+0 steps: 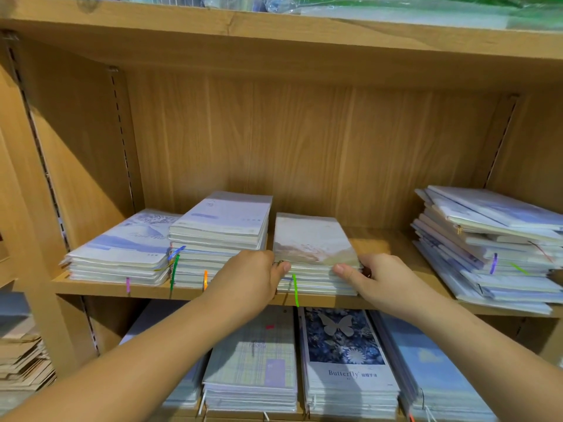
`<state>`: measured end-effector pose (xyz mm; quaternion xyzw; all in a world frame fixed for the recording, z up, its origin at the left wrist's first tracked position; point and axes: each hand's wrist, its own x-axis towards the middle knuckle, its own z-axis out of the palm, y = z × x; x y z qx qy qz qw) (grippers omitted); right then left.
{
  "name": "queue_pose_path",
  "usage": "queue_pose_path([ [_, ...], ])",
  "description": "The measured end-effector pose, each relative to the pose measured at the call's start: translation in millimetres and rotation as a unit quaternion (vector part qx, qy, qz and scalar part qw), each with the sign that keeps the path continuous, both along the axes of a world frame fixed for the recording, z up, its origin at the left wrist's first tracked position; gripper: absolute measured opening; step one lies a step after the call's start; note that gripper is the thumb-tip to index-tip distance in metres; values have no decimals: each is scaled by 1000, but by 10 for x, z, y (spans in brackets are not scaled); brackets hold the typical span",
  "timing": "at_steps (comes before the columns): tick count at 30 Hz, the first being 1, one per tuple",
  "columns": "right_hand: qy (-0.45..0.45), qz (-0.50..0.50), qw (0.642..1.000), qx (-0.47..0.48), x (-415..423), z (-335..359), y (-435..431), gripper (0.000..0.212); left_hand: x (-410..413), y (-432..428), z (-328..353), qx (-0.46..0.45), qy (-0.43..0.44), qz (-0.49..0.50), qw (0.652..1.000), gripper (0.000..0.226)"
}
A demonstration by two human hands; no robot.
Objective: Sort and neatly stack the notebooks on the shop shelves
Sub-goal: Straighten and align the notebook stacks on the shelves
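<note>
wooden shelf (189,292), notebook stacks (219,233), wood-grain back panel (304,141)

The light tan shelf board (91,289) and the back panel (304,147) behind it are smooth, matt wood-grain, with dull slotted metal rails (122,138) set into the corners. The cream-covered middle stack of notebooks (313,242) and the pale lilac stacks (225,217) beside it have smooth covers with a soft sheen. Below the covers are matt off-white paper page edges, and thin shiny ribbon markers (295,289) in green, orange and purple hang from them. On the top shelf lies crinkled, glossy clear plastic wrapping (280,4).
</note>
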<state>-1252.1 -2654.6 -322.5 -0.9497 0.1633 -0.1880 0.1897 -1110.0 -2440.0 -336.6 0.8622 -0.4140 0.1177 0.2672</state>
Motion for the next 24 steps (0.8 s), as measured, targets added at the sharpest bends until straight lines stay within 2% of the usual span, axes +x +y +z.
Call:
queue_pose_path([
  [4,-2,-1,1000,14,-57,13,-14,77,10,86,-45,-12,3,-5,1000,43],
  [8,61,12,998,-2,-84,-10,-68,61,-33,180,-224,50,-9,-19,999,35],
  [16,30,-1,998,-51,-41,-126,-55,62,-40,97,-324,-41,34,-9,999,38],
  [20,29,-4,997,-74,-31,-162,-61,61,-42,93,-328,-49,28,-9,998,37],
  [24,33,-5,998,-50,-50,-160,-74,61,-77,149,-318,-27,23,-19,999,34],
])
